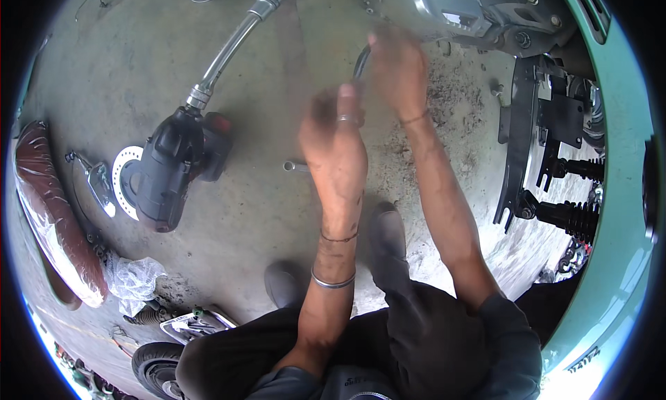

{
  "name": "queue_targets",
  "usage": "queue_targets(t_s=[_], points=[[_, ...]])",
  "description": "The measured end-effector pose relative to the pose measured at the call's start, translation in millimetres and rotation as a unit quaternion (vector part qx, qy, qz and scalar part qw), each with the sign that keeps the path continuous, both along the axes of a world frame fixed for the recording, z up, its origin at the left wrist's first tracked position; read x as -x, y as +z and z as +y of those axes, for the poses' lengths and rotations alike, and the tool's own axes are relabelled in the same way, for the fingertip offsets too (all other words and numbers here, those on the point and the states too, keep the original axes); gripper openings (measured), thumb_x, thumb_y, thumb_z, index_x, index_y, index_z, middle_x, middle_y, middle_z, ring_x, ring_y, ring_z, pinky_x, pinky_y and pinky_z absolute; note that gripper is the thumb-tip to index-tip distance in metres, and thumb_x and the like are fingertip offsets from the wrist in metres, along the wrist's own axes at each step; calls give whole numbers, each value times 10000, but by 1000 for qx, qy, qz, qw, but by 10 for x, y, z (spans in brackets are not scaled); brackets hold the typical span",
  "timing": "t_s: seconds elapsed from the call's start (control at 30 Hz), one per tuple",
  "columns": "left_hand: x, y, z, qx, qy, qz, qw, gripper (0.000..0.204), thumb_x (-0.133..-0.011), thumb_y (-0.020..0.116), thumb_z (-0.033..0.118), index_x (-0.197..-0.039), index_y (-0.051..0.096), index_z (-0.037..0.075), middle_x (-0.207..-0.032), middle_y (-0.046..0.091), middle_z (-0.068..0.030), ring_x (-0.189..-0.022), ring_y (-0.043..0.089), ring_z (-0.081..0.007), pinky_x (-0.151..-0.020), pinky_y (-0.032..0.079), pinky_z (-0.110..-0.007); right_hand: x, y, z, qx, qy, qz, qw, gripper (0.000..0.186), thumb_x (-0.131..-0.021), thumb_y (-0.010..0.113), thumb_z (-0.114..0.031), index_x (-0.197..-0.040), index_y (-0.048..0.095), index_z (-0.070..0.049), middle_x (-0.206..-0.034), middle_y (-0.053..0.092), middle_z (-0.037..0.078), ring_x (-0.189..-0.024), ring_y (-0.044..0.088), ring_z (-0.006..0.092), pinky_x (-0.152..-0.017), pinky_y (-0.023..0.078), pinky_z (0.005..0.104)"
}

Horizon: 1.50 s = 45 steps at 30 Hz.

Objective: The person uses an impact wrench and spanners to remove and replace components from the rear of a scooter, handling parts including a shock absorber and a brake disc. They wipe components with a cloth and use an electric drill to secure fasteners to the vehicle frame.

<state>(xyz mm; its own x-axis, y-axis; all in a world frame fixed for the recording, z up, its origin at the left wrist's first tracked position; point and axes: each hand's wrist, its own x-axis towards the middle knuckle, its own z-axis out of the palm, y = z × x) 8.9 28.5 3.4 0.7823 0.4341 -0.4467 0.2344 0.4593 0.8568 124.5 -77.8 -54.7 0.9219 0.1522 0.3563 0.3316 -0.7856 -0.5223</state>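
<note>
My left hand (333, 122) is closed around the lower end of a short curved dark tube (360, 64), thumb up. My right hand (397, 70), blurred, is closed at the tube's upper end, higher and further right. Just left of my left hand a metal socket-like piece (290, 165) lies on the floor, partly hidden. Further left lies a black power tool (166, 171) beside a long chrome extension with a socket (230, 49).
A mint-green body panel (621, 122) runs down the right, beside black brackets (515, 136) and shocks (576, 215). A plastic-wrapped brown seat (52, 206), brake disc (123, 167), crumpled plastic (130, 278) and tyre (149, 365) lie left. My feet (387, 230) are below my hands.
</note>
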Motion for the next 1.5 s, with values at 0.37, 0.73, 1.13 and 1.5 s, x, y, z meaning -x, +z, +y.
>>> queue_targets(t_s=[0.37,0.73,1.13,1.5], points=[[-26,-198,459,5,7,61,998,368,-956,610,287,-1080,591,-60,-908,624,-98,-776,589,-153,-750,490,-292,-1517,-849,203,218,-136,204,945,200,-781,642,-80,-939,724,11,-984,697,239,-957,676,405,-849,545,434],[-226,-318,-143,9,5,35,999,293,-962,567,240,-1036,614,-39,-870,626,-71,-771,563,-163,-728,465,-301,-221,-220,104,-64,-20,-4,998,252,-813,649,-150,-1007,641,12,-902,643,229,-882,632,375,-735,510,432],[332,50,-1409,44,-242,-82,966,531,-893,701,370,-1192,553,-43,-1014,630,-124,-921,575,-158,-833,465,-287,2744,192,-2088,-622,-367,215,657,362,-878,610,-140,-1215,531,-31,-1070,620,114,-955,579,203,-906,458,352],[786,167,-2010,360,-399,-144,831,630,-885,662,504,-1238,557,-7,-1126,643,-74,-1013,589,-173,-922,468,-367,2213,1200,-2461,-659,-88,105,740,455,-891,585,-160,-1321,476,-60,-1254,554,52,-1178,485,230,-1026,361,398]])
